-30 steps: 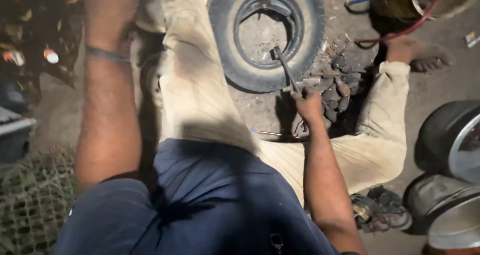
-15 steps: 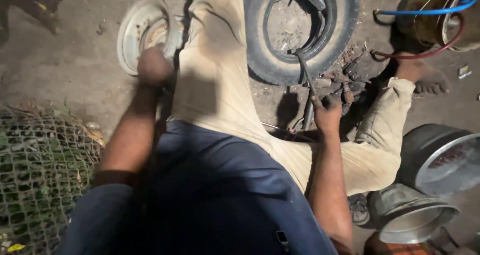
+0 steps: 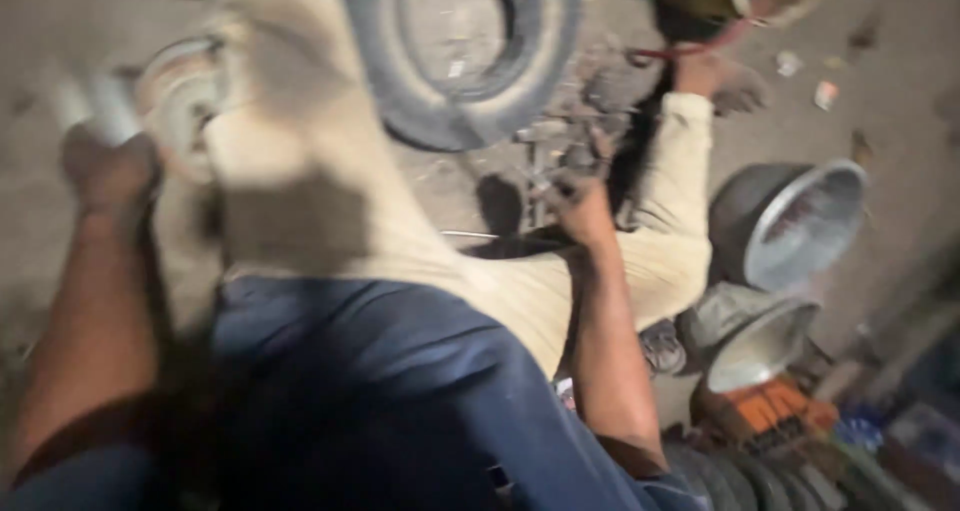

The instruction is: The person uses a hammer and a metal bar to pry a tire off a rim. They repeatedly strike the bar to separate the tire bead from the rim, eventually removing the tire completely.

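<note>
A big black tyre (image 3: 470, 91) is lying flat on the dirt floor (image 3: 900, 121) at twelve o'clock, its lower edge passing just above the person's bent, beige-trousered leg (image 3: 330, 221). Two metal bowls are sitting at three o'clock: the larger bowl (image 3: 800, 226) is tipped on its side, and the smaller bowl (image 3: 755, 341) is lying just below it. The right hand (image 3: 580, 186) is reaching down to a thin metal rod (image 3: 535, 186) standing near the tyre's lower edge, and its fingers are curling around the rod, though blur is hiding the exact grip. The left hand (image 3: 105, 171) is hovering at nine o'clock beside a round metal disc (image 3: 180, 91); blur is making it impossible to tell whether its fingers are clenched or loose.
</note>
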